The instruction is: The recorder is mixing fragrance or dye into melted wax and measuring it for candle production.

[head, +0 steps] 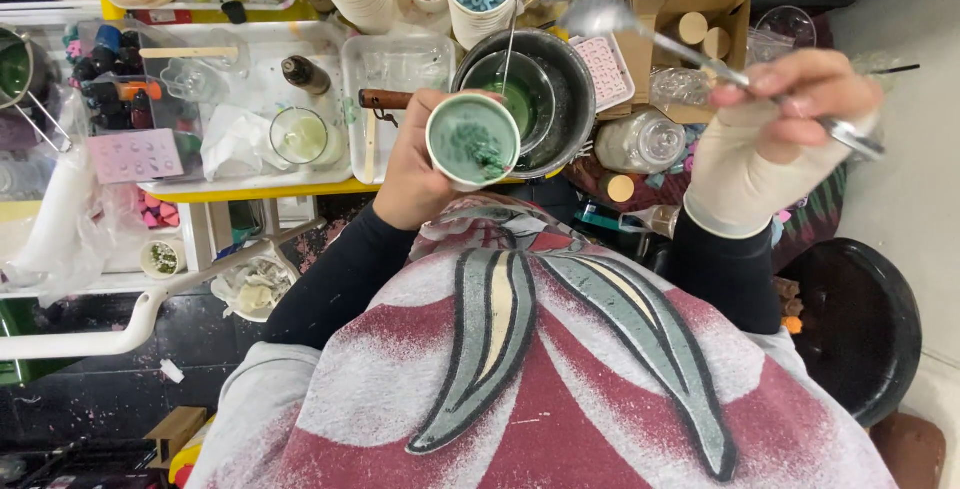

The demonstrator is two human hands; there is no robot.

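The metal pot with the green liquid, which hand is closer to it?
Left. The left hand, holding a small cup, is right beside the metal pot. The right hand, holding a spoon, is farther off to its right.

One cup (472,139), one spoon (640,34)

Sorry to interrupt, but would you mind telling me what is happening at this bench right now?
A person's left hand holds a small white paper cup with green residue inside, just in front of a round metal pot containing a smaller pot of green liquid. The right hand, with a pale covering over palm and wrist, holds a long metal spoon raised above the cluttered yellow-edged table.
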